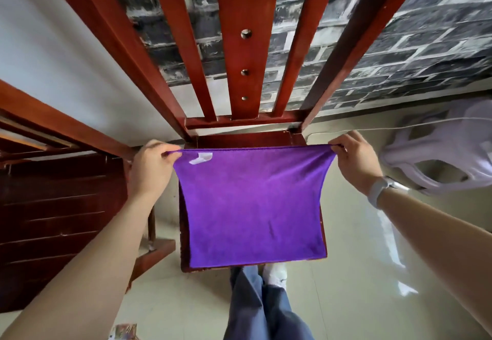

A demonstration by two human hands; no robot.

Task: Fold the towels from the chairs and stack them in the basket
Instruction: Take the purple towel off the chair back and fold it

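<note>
From the head camera, my left hand and right hand each pinch a top corner of one purple towel, fingers curled tight on the hem, stretching the edge taut between them. The cloth hangs flat below both grips, above the seat of a red wooden chair whose slatted back rises beyond my hands. I judge this the start of folding; next I should bring the two pinched corners together. I count one towel, two chairs, and one white basket beyond my right hand.
</note>
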